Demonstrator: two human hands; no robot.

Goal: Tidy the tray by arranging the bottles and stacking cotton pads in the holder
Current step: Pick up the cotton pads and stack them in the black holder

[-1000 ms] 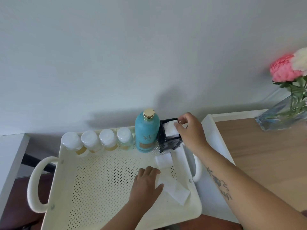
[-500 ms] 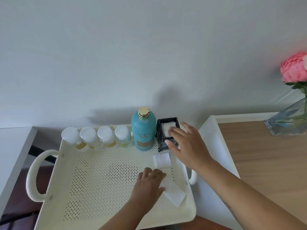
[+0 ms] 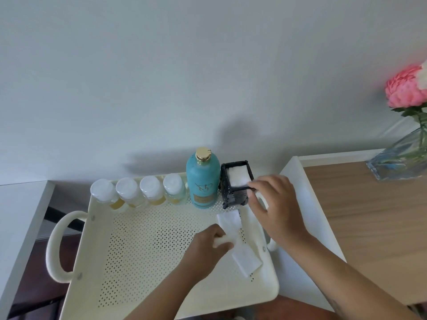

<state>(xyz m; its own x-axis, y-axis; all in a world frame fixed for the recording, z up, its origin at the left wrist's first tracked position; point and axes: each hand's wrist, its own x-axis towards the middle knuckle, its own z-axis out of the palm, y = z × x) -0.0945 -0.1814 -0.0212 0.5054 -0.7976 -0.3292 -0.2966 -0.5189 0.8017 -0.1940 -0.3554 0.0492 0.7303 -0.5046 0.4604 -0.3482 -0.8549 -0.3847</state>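
Note:
A cream perforated tray [image 3: 143,255] holds several small white-capped bottles [image 3: 147,190] in a row along its back wall. Beside them stands a teal bottle [image 3: 202,183] with a gold cap. A black square holder [image 3: 235,184] in the back right corner has white cotton pads [image 3: 238,176] stacked inside. Loose white pads [image 3: 245,259] lie on the tray floor at the right. My left hand [image 3: 208,245] pinches the edge of one loose pad [image 3: 228,224]. My right hand [image 3: 275,204] hovers at the holder's right side, fingers apart, fingertips touching its front rim.
A glass vase [image 3: 402,158] with pink flowers [image 3: 404,88] stands on the wooden table [image 3: 369,215] at the far right. A white surface [image 3: 20,209] lies to the left of the tray. The wall rises close behind the tray.
My right hand has drawn back from the top of the holder to its right side. My left hand has shifted from lying flat on the loose pads to pinching one.

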